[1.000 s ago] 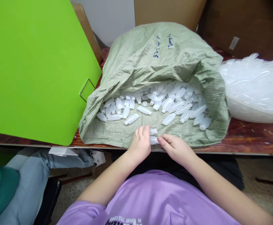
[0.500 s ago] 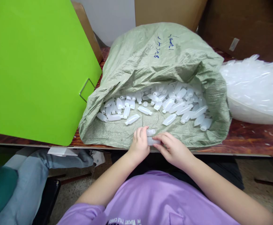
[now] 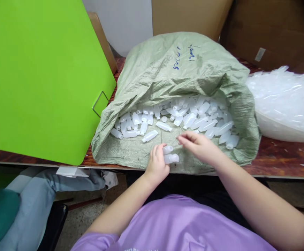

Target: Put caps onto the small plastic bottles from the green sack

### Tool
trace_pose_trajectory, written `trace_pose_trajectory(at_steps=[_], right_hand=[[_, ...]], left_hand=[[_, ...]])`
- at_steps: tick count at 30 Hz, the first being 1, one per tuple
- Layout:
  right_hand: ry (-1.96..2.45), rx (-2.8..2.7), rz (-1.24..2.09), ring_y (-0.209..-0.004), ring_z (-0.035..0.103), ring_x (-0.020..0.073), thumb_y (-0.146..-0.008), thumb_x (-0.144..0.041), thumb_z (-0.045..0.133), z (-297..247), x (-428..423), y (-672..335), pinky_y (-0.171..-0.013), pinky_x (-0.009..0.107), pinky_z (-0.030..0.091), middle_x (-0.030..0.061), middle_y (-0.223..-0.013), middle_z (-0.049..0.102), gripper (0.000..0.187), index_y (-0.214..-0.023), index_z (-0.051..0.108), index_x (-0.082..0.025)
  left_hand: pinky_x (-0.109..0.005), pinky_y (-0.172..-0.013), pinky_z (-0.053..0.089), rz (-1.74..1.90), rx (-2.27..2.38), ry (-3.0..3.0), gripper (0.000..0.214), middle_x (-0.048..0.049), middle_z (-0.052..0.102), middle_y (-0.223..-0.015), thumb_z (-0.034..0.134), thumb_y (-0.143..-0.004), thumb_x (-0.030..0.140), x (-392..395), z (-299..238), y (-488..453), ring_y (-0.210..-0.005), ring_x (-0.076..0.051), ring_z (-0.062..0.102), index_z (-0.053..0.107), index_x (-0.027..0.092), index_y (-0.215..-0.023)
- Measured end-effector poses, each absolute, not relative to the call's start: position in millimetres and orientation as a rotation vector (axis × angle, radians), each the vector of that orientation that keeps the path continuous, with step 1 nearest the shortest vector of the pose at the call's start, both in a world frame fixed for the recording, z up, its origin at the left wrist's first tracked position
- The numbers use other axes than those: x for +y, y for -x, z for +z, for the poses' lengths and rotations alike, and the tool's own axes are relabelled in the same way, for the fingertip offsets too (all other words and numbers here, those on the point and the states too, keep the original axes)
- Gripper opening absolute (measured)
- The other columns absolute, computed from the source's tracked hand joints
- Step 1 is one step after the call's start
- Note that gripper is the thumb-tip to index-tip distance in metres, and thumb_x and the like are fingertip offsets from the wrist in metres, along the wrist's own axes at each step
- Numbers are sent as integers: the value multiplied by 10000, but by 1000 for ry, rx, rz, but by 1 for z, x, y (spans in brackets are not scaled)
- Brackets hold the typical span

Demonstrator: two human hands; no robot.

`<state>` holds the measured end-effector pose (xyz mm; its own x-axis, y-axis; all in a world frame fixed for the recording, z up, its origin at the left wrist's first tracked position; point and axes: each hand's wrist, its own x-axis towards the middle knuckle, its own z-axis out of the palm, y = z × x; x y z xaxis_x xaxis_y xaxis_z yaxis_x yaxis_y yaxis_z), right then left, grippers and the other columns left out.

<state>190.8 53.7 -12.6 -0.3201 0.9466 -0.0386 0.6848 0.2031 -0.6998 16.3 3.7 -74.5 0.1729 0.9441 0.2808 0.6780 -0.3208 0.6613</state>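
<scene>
My left hand (image 3: 157, 161) is closed around small translucent white plastic bottles; two of them, an upper bottle (image 3: 168, 150) and a lower bottle (image 3: 172, 159), stick out to the right, their rear ends hidden by the fingers. To the right of these, my right hand (image 3: 197, 144) hovers at the sack's mouth, fingers stretched forward and holding nothing that I can see. It partly covers a loose bottle (image 3: 196, 131). Many more of the same bottles (image 3: 191, 120) lie heaped inside the pale green woven sack (image 3: 185, 76), which lies on its side with its mouth towards me.
A big bright green panel (image 3: 42, 80) with a metal wire loop (image 3: 101, 103) stands left of the sack. On the right a clear bag (image 3: 285, 104) full of similar white pieces rests on the reddish table (image 3: 277, 158). Cardboard boxes (image 3: 267, 31) stand behind. Someone's leg (image 3: 34, 202) shows at lower left.
My right hand has left the lower bottle in my left hand and moved up and right, over a loose bottle. My left hand still holds its bottles. The view has shifted slightly.
</scene>
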Motion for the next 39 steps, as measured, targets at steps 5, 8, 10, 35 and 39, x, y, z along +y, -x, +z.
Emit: trace_pose_trajectory(at_steps=[5,8,10,35,39], right_hand=[[1677,-2324,207,-938,544,254,-843,-259,449,-10,131,-157,-780,346,411,140,-974,625,244,-928,639,-132],[1679,-2376,115,-1045,467,325,-767,-250,547,-22,161,-135,-849,397,365,210,-1033,589,255,-915,644,-67],[1672,-2406,99,-1054,452,337,-735,-224,565,-28,168,-126,-857,404,350,228,-1039,583,266,-920,635,-45],[624,-2713,-148,-777,563,164,-889,-120,373,-4,5,-215,-653,292,484,91,-918,603,369,-1219,526,-183],[601,-2680,-214,-727,572,150,-887,-101,360,-8,-4,-217,-586,264,483,90,-890,616,348,-1179,543,-147]], left_hand=[[-399,-973,379,1050,1408,-1890,495,-110,490,-1146,474,-703,48,5,-70,-10,-1112,-217,468,402,167,-1178],[-378,-945,401,1067,1365,-1727,461,-104,508,-1179,504,-772,133,4,-70,-7,-1089,-211,501,391,187,-1216],[-350,-903,428,1107,1342,-1598,439,-100,530,-1163,527,-796,192,3,-71,-5,-1026,-197,542,390,191,-1213],[-171,-382,149,432,842,-909,307,17,541,-607,686,-681,343,7,-19,9,-404,-9,276,599,107,-857],[-170,-358,91,329,807,-772,255,18,530,-566,666,-693,326,5,-16,10,-366,4,218,572,104,-776]])
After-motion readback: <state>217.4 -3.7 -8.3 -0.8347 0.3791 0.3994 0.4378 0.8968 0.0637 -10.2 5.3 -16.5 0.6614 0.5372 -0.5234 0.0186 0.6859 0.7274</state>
